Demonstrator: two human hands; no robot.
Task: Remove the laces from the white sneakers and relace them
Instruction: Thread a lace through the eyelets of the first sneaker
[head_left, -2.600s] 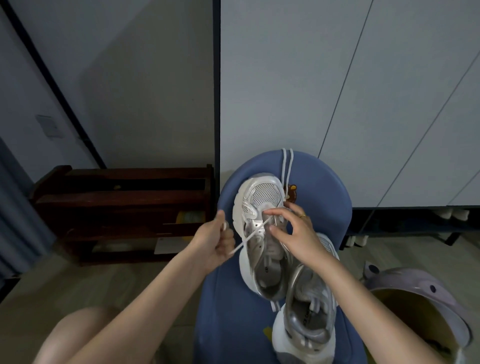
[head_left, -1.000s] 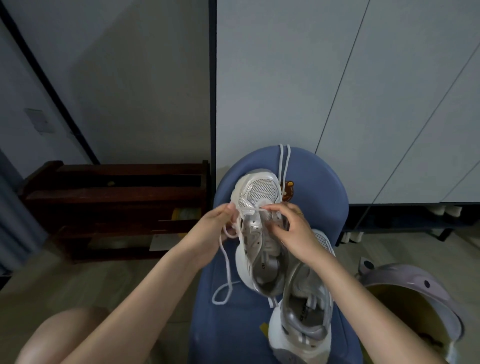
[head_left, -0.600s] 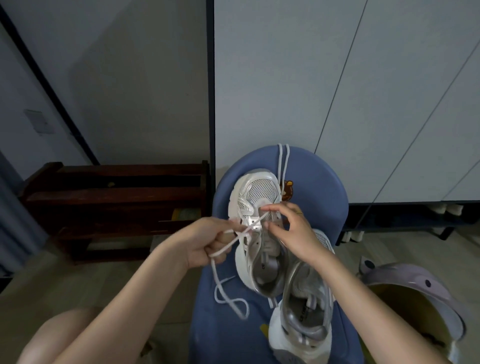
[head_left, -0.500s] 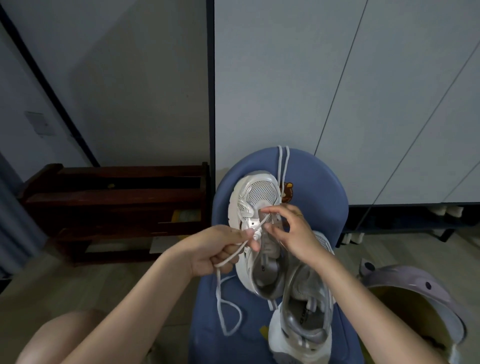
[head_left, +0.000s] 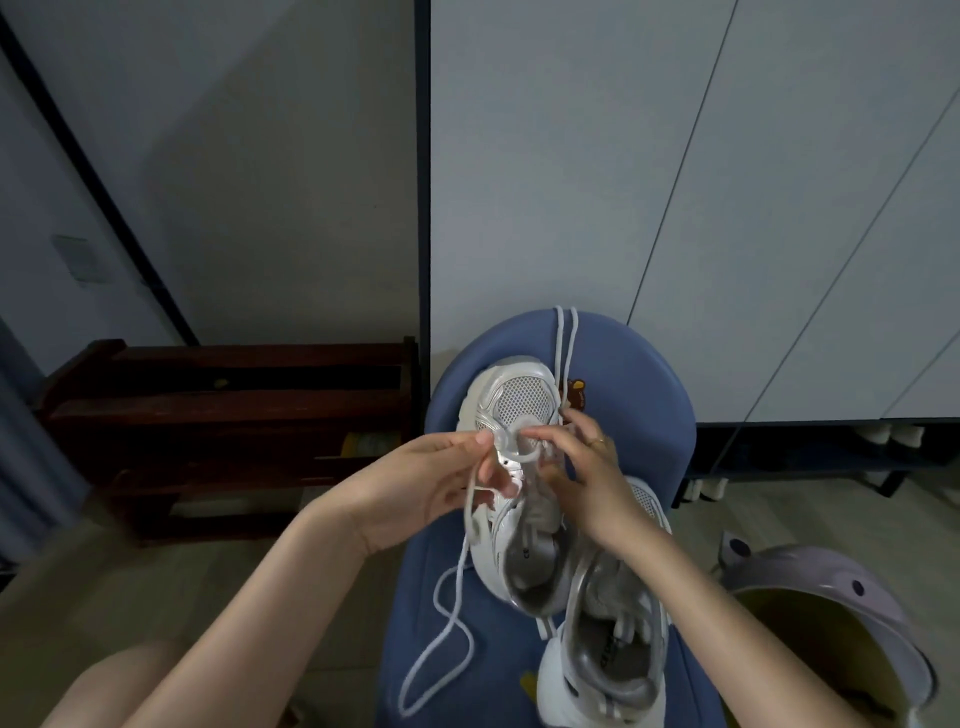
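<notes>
Since the earlier frames: left hand (head_left: 415, 483) shifted from out at the left, drawing lace taut, to close against the toe end of the far sneaker; lace slack now dropped in a long loop over the seat.

Item 1: lace (head_left: 457, 613). White, round cord, thin, soft, limp. Small curl raised between both hands above the lowest eyelets; remainder hanging off the left side of the shoe and trailing in an open loop on the blue cushion. Judged very light, easily kinked, prone to slipping from a loose pinch; best taken near the tip or right beside the eyelet, where a short length stays stiff enough to steer.

Item 2: far sneaker (head_left: 514, 405). White, mesh toe panel, silvery smooth overlays, thick moulded sole, padded collar. Lying on the seat, toe away from the person. Judged light but bulky; upper pliable, sole rigid; steadied best at the eyelet row.

Item 3: near sneaker (head_left: 613, 654). Same make, lying just behind the first, touching it, opening upward.

Item 4: second lace (head_left: 565, 338). Two parallel white strands draped over the chair's back edge.

Hands: left thumb and forefinger pinching the lace curl, remaining fingers loosely curled. Right hand (head_left: 587, 478) fingertips pinching the lace at the eyelets, ring on one finger.

Support: blue chair (head_left: 639, 395), smooth padded fabric, rounded back, small bear motif.
</notes>
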